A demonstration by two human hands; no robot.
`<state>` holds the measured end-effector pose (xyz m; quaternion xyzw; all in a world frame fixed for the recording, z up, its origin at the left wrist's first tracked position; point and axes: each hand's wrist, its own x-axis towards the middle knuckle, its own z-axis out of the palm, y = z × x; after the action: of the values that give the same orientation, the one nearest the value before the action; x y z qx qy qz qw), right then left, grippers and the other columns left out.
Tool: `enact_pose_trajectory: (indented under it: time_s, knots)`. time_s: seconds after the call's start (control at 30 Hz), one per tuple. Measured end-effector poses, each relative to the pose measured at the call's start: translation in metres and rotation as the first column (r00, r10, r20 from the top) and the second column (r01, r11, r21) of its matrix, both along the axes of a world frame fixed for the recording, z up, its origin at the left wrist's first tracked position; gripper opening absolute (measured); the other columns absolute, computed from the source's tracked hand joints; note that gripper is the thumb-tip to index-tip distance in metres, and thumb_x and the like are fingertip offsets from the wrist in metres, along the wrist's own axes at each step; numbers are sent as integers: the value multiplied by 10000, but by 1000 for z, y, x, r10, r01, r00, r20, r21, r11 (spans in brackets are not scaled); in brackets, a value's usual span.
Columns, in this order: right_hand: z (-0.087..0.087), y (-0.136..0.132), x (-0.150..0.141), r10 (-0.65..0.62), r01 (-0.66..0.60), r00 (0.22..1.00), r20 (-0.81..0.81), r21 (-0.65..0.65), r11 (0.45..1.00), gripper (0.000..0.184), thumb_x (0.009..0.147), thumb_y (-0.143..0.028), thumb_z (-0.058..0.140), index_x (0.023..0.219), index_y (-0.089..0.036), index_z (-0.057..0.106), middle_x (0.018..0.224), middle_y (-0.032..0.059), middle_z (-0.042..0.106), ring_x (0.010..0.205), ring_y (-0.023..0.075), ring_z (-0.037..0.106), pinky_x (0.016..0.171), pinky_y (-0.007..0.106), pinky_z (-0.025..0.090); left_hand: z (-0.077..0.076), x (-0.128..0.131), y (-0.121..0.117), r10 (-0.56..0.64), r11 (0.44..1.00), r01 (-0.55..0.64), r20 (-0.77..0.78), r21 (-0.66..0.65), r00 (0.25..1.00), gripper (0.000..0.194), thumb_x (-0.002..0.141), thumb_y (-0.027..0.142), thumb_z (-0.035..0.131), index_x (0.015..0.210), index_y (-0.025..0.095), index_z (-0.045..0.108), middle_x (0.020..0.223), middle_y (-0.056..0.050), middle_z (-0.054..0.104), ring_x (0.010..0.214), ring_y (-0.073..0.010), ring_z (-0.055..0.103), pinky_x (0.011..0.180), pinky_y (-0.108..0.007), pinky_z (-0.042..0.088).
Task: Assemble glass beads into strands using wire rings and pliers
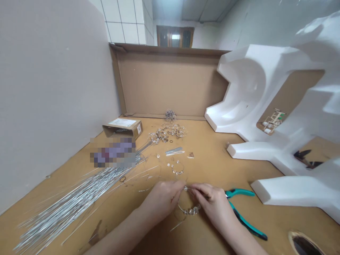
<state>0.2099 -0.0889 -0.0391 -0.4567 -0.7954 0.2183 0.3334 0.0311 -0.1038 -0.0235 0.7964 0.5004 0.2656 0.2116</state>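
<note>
My left hand (163, 198) and my right hand (212, 205) meet near the table's front edge, both pinched on a thin wire loop with clear beads (190, 210) that hangs between them. The fingertips touch at the top of the loop. Teal-handled pliers (243, 212) lie on the table right beside my right hand, partly hidden under it. A second beaded wire ring (177, 168) lies just beyond my hands.
A long bundle of silver wires (71, 202) fans across the left of the brown table (212, 156). A small cardboard box (123, 127) and a heap of finished rings (168, 132) sit farther back. White foam packing (278, 117) fills the right; a cardboard wall (170, 81) stands behind.
</note>
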Motion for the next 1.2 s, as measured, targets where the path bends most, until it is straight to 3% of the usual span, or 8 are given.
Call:
enact_pose_trajectory:
  time_s: [0.2, 0.63, 0.8, 0.93, 1.07, 1.13, 1.2]
  knots:
    - [5, 0, 2, 110, -109, 994, 9, -58, 992, 260, 808, -200, 419, 944, -237, 638, 834, 23, 670, 723, 142, 619, 663, 237, 482, -3, -2, 2, -25, 998, 33, -134, 57, 991, 279, 851, 217, 303, 839, 210, 581, 624, -13, 600, 618, -152, 557, 592, -225, 378]
    - [5, 1, 4, 48, -46, 998, 29, -52, 998, 247, 802, -227, 424, 906, -250, 646, 865, 26, 677, 756, 178, 618, 688, 290, 476, 4, 0, 0, -36, 999, 40, -195, 17, 980, 257, 824, 139, 307, 806, 194, 558, 607, -5, 572, 599, -149, 535, 574, -225, 370]
    - [7, -1, 4, 63, -55, 995, 71, -113, 992, 272, 809, -255, 395, 930, -237, 638, 831, 35, 677, 722, 187, 611, 661, 290, 461, 1, 0, 2, 21, 998, -19, -29, 55, 999, 276, 850, 203, 286, 807, 205, 559, 698, -9, 561, 667, -146, 512, 621, -236, 371]
    - [11, -4, 3, 80, -73, 996, 31, -190, 979, 230, 805, -251, 396, 878, -219, 611, 565, -18, 604, 510, 129, 536, 523, 228, 414, -2, 2, 4, 73, 997, -67, 220, -34, 973, 213, 834, 256, 355, 797, 200, 557, 807, -21, 547, 780, -156, 495, 701, -256, 380]
    - [12, -7, 2, 128, -155, 986, -111, -299, 942, 218, 813, -258, 394, 902, -202, 584, 515, -44, 570, 459, 102, 515, 498, 203, 397, -6, 6, 7, 135, 943, 75, 581, -323, 803, 172, 820, 301, 396, 794, 177, 511, 727, -7, 561, 710, -131, 507, 689, -247, 396]
    - [12, -7, 0, 132, -187, 975, -178, -342, 921, 215, 813, -274, 403, 904, -190, 578, 530, -41, 576, 452, 96, 526, 503, 201, 407, -7, 8, 7, 192, 909, 126, 668, -397, 719, 159, 800, 312, 437, 790, 171, 509, 670, 10, 547, 662, -118, 501, 668, -234, 392]
    - [12, -7, 0, 125, -205, 965, -229, -374, 904, 215, 810, -290, 414, 903, -181, 573, 544, -38, 582, 451, 93, 534, 513, 203, 418, -7, 9, 7, 236, 888, 137, 691, -439, 683, 175, 786, 324, 459, 751, 166, 526, 627, 27, 519, 606, -104, 482, 625, -218, 377]
